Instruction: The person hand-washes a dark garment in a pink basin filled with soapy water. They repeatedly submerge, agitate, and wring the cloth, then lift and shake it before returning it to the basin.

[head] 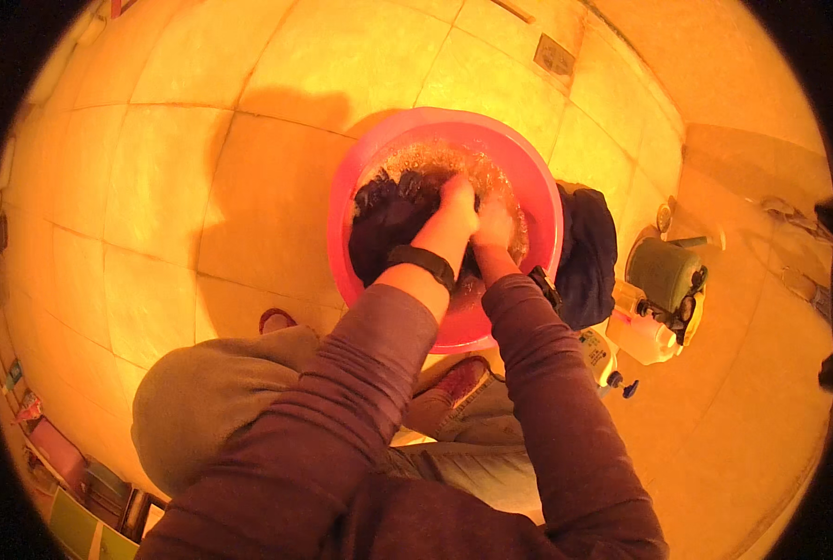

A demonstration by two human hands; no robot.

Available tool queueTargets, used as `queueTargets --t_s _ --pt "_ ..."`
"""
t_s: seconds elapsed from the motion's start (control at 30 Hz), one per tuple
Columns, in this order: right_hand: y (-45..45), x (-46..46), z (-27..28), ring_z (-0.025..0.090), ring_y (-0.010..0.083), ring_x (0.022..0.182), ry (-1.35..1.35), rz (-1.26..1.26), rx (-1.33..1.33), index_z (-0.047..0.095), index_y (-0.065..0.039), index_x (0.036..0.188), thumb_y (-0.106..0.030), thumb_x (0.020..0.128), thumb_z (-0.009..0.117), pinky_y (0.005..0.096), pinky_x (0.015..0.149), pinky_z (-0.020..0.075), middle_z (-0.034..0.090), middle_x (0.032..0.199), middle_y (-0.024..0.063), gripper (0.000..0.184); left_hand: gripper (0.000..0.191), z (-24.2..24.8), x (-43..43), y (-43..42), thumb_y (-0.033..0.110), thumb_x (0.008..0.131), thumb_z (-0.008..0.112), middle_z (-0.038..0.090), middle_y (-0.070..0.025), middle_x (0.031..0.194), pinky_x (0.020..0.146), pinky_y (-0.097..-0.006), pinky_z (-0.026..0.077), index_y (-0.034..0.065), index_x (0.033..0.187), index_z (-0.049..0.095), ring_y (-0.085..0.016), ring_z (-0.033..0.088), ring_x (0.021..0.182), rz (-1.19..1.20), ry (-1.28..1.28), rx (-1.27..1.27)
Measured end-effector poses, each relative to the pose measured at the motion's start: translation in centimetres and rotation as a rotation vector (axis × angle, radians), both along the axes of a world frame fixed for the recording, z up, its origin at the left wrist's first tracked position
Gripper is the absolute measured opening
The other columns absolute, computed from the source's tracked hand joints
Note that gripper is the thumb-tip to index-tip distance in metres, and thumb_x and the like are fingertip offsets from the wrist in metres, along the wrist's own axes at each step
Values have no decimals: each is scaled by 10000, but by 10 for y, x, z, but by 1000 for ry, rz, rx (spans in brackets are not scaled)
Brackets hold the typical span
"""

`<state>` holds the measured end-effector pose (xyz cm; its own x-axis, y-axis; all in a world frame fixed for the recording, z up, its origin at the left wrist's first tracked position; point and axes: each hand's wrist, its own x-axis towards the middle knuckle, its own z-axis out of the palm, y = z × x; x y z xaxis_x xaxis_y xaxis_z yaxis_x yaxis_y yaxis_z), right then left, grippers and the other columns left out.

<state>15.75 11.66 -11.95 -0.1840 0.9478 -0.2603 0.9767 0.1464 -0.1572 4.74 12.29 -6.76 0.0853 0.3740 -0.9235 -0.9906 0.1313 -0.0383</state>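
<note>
A pink plastic basin (539, 185) stands on the tiled floor in front of me, holding sudsy water (427, 152) and dark wet cloth (385, 220). My left hand (458, 203), with a black band on its wrist, is curled into a fist over the cloth, part of which shows beside its fingers. Right beside it is my right hand (495, 222), low in the water and blurred. Its fingers are hidden, so its grip cannot be made out. A dark strap or watch (545, 287) shows at the right cuff.
A dark garment (586, 255) lies against the basin's right side. Beyond it stand a green jug (665, 269), a pale plastic container (646, 337) and a pump bottle (600, 357). A floor drain (554, 54) is near the far wall. Several items line the left edge.
</note>
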Motion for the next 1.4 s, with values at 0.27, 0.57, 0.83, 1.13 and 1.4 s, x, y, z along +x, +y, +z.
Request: queueTargets --t_s 0.27,0.57,0.83,1.13,1.4 --pt "4 -24 83 648 241 935 887 -284 -67 666 -43 1037 -165 895 622 342 860 483 687 947 130 192 348 -10 -2 -5 364 994 466 630 -99 1106 928 -437 492 73 1170 540 -269 606 1026 71 -70 198" --pt "-23 -42 144 656 394 870 316 -104 207 720 -95 958 -313 807 658 448 762 518 681 907 214 272 243 -1 28 -43 336 948 480 666 -75 906 716 -397 525 143 952 628 -240 637 752 -122 -96 357" --pt "-12 28 196 342 190 1336 1000 194 -653 311 -46 1424 -40 756 689 324 1111 268 435 1380 113 768 509 110 31 -32 333 908 500 641 -339 842 744 -483 487 -163 861 602 -436 659 848 -286 856 30" --pt "-28 0 306 540 122 934 385 -131 -111 597 14 1052 -8 832 591 258 843 434 624 1006 57 221 458 166 19 -27 424 896 538 616 -114 766 635 -351 511 -25 859 618 -256 648 741 -364 404 403" --pt "-43 3 304 570 171 989 1000 -258 -200 580 7 1098 -79 787 506 278 923 429 603 1013 53 332 299 108 24 -35 423 845 600 645 -105 879 793 -536 508 128 888 601 -338 627 809 385 -332 262"
